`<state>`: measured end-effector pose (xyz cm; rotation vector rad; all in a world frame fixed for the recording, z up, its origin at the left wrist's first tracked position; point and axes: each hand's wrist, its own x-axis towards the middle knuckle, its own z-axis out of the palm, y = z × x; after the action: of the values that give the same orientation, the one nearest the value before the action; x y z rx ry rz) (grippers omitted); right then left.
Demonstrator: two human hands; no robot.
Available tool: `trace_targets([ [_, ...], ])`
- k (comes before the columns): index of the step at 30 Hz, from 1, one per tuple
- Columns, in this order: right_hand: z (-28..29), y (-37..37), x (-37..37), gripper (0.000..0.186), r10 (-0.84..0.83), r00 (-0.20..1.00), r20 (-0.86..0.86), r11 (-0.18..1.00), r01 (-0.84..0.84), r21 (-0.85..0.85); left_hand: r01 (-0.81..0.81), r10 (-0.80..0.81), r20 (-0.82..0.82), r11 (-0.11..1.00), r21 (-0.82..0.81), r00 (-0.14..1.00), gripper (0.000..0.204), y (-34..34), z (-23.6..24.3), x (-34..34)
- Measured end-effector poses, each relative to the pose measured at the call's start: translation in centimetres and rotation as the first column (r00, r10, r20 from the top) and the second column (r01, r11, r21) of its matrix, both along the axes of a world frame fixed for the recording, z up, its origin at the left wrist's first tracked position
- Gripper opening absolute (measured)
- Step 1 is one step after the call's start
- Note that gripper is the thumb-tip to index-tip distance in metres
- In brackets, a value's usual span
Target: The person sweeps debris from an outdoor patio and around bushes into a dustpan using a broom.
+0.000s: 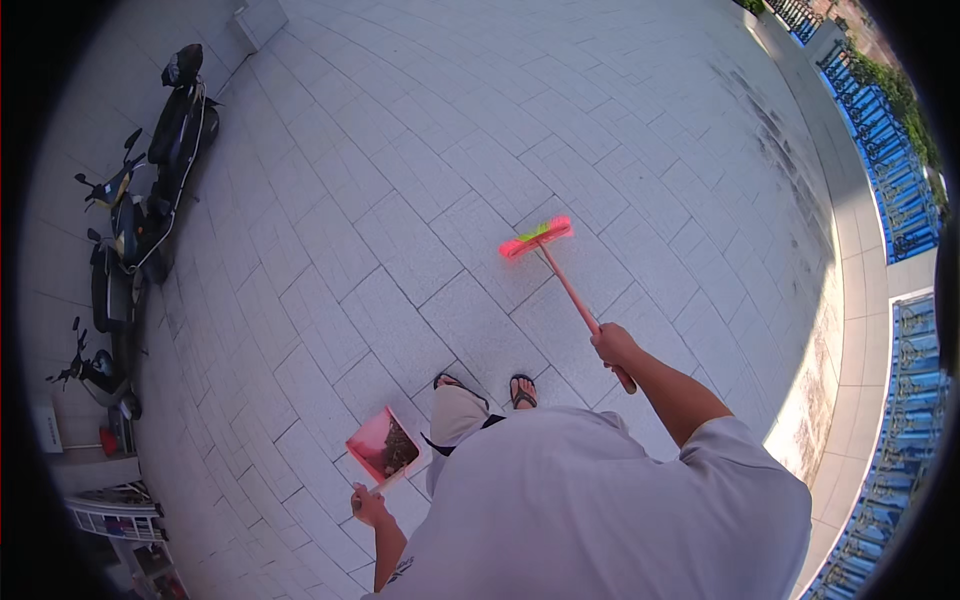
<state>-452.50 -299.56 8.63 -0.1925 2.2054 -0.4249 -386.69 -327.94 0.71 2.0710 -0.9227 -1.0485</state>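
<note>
My right hand [615, 345] is wrapped round the reddish handle of a broom [570, 285]. The broom's pink and lime-green head [537, 237] is ahead of my feet, over the pale tiles. Low on the left, my left hand [369, 503] grips the handle of a pink dustpan [370, 437]. A heap of brown debris [398, 452] lies in the right part of the pan. Whether the pan touches the floor I cannot tell.
Several scooters [125, 230] stand in a row along the left side. A blue railing [885, 150] on a low wall runs down the right, with a sunlit strip beside it. A metal ladder [115, 520] lies at the lower left. Large tiles [420, 180] pave the floor.
</note>
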Motion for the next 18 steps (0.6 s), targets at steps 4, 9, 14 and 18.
trace_targets([
  [4,-0.9,-4.0,-10.3,0.034,-0.228,0.973,-0.025,0.97,0.229,0.076,0.122,-0.118,-0.044,0.988,0.099,0.992,0.053,-12.0,0.9,-13.9],
  [9,-2.3,-4.2,-16.0,0.032,-0.595,0.804,0.003,0.801,0.592,0.09,0.507,-0.506,-0.048,0.846,0.166,0.861,0.055,-25.3,1.0,-34.7],
  [14,-2.4,-3.9,-17.8,0.034,-0.816,0.506,0.28,0.546,0.833,0.087,0.677,-0.68,-0.058,0.711,0.191,0.731,0.055,-36.6,1.7,-52.0],
  [18,-2.3,-1.7,-19.0,0.031,-0.884,0.325,0.336,0.398,0.9,0.177,0.731,-0.725,-0.098,0.67,0.126,0.682,0.056,-42.6,1.0,-65.5],
])
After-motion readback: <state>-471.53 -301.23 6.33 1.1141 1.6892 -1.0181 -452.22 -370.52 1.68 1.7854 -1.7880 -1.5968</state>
